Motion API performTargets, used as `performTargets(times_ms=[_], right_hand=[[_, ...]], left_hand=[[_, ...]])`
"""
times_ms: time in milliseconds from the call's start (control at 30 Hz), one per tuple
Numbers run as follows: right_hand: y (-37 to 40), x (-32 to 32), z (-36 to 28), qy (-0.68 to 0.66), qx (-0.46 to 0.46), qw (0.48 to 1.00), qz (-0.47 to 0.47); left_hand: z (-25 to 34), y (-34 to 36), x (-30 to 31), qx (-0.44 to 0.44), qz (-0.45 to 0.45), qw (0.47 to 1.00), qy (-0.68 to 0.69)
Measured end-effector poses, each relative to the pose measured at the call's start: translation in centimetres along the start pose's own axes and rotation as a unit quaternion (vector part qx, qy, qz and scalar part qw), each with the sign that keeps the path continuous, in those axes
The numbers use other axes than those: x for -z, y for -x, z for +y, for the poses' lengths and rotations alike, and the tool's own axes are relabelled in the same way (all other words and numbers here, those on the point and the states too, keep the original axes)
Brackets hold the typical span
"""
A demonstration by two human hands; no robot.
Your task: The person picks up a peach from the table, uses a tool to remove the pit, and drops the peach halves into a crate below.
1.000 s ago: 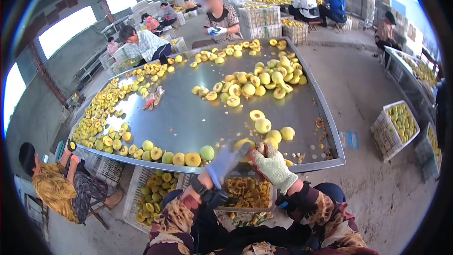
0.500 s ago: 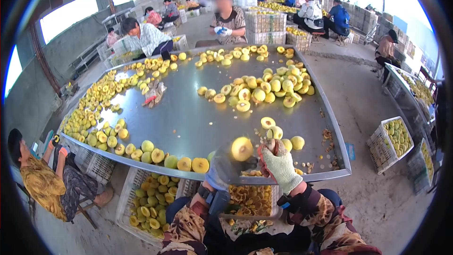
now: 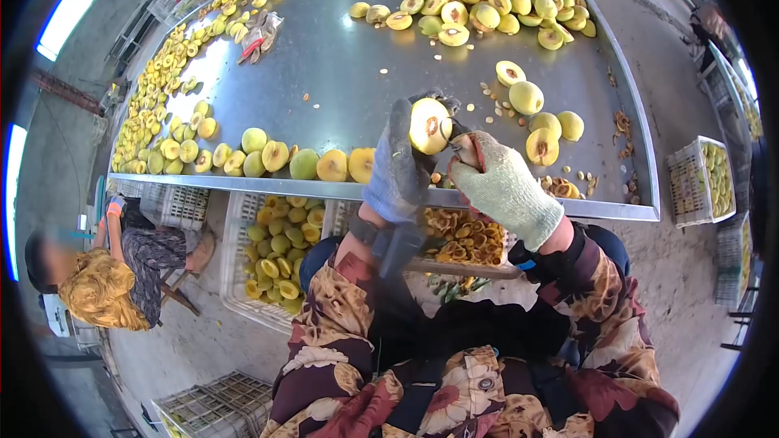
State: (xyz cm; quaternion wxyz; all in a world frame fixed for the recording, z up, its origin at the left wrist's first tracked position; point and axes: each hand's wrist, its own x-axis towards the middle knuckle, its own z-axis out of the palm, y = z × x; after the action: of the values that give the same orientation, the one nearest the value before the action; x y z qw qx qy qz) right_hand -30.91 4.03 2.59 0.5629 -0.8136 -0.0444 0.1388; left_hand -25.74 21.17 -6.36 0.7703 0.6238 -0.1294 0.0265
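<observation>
My left hand [image 3: 399, 164], in a blue-grey glove, holds up a halved yellow peach [image 3: 428, 126] with its cut face and brown stone hollow showing. My right hand [image 3: 507, 191], in a pale knitted glove, is closed beside it around a small dark metal tool [image 3: 459, 144]. The tool's tip is at the right edge of the peach half; its handle is mostly hidden in the glove. Both hands are above the near edge of the metal table [image 3: 324, 89]. Right of my right hand lie a few loose peaches [image 3: 527, 98] and halves.
A peach pile [image 3: 495, 4] sits toward the back right, with more halves [image 3: 170, 97] along the left. Used gloves [image 3: 261, 35] lie on the table. Below are a crate of peaches [image 3: 280, 251] and a crate of scraps [image 3: 471, 237]. A person [image 3: 97, 276] sits at left.
My view has tilted downward. Both hands still work close together, and the peach half has been brought up against the tool in my right hand.
</observation>
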Motion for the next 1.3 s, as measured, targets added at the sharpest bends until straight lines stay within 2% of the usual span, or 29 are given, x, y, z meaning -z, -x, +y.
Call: performTargets(times_ms=[33, 100, 167, 200, 267, 333, 433, 533, 600, 633, 733, 800, 867, 900, 967, 1000, 1033, 1067, 1133, 1200, 1267, 1300], right_hand=[[-0.2, -0.2, 0.0, -0.001, -0.011, 1.000, -0.006], [-0.5, -0.3, 0.9, 0.054, 0.091, 0.994, 0.000], [-0.4, -0.3, 0.9, 0.062, 0.098, 0.993, -0.003], [-0.2, -0.4, 0.5, 0.041, 0.053, 0.998, -0.012], [0.2, -0.4, -0.5, -0.003, -0.021, 0.999, -0.035], [0.3, -0.1, -1.3, -0.044, -0.079, 0.994, -0.065], [0.3, 0.1, -1.7, -0.029, -0.080, 0.994, -0.067], [-0.1, -1.2, 1.2, 0.059, 0.046, 0.997, -0.026], [-0.4, -1.9, 2.5, 0.119, 0.112, 0.986, -0.018], [-0.4, -2.2, 2.8, 0.149, 0.141, 0.979, -0.019], [-0.1, -2.5, 2.6, 0.160, 0.097, 0.982, -0.022], [0.3, -2.6, 2.9, 0.203, 0.201, 0.958, -0.007], [0.4, -2.8, 3.6, 0.177, 0.242, 0.954, -0.015], [0.3, -3.1, 3.9, 0.129, 0.232, 0.964, -0.029], [0.3, -3.1, 3.4, -0.016, 0.089, 0.993, -0.076], [0.7, -2.8, 1.2, -0.113, -0.046, 0.987, -0.106], [1.1, -2.4, -0.2, -0.208, -0.180, 0.952, -0.133], [1.3, -2.2, -0.6, -0.241, -0.192, 0.941, -0.140], [1.7, -1.9, -1.0, -0.305, -0.214, 0.915, -0.155], [1.8, -1.7, -0.9, -0.289, -0.212, 0.917, -0.175], [1.8, -1.4, -0.3, -0.284, -0.209, 0.915, -0.194], [1.9, -1.4, 0.4, -0.287, -0.207, 0.913, -0.203]], left_hand=[[0.0, 0.1, -0.2, 0.011, 0.002, 0.999, 0.034], [3.0, 0.9, -1.9, -0.070, -0.012, 0.994, -0.080], [4.1, 1.1, -2.6, -0.107, 0.004, 0.979, -0.175], [4.2, 1.1, -2.7, -0.114, 0.018, 0.969, -0.218], [4.1, 1.2, -3.2, -0.062, 0.014, 0.996, -0.062], [4.3, 1.3, -3.4, -0.031, 0.008, 0.999, 0.002], [4.6, 1.4, -3.2, -0.054, -0.007, 0.995, -0.088], [4.4, 1.6, -3.0, -0.115, 0.002, 0.970, -0.214], [5.1, 1.8, -3.3, -0.106, 0.029, 0.965, -0.237], [5.1, 2.2, -3.0, -0.071, 0.032, 0.965, -0.250], [2.9, 1.8, -1.2, -0.145, -0.033, 0.963, -0.224], [3.2, 2.1, -1.3, -0.192, 0.001, 0.940, -0.281], [3.8, 2.2, -1.6, -0.149, 0.010, 0.956, -0.252], [4.5, 2.1, -1.9, -0.081, 0.002, 0.978, -0.194], [5.5, 2.0, -2.6, 0.010, 0.017, 0.995, -0.099], [5.6, 2.0, -2.9, 0.033, 0.038, 0.997, -0.064], [5.6, 2.0, -3.0, 0.038, 0.037, 0.997, -0.060], [5.6, 2.0, -3.0, 0.042, 0.036, 0.997, -0.055], [4.8, 1.7, -1.9, -0.005, -0.008, 0.992, -0.129], [3.5, 1.0, -0.4, -0.091, -0.041, 0.964, -0.246], [3.2, 1.0, -0.1, -0.139, -0.066, 0.934, -0.321], [3.6, 1.2, -0.5, -0.137, -0.074, 0.932, -0.327]])
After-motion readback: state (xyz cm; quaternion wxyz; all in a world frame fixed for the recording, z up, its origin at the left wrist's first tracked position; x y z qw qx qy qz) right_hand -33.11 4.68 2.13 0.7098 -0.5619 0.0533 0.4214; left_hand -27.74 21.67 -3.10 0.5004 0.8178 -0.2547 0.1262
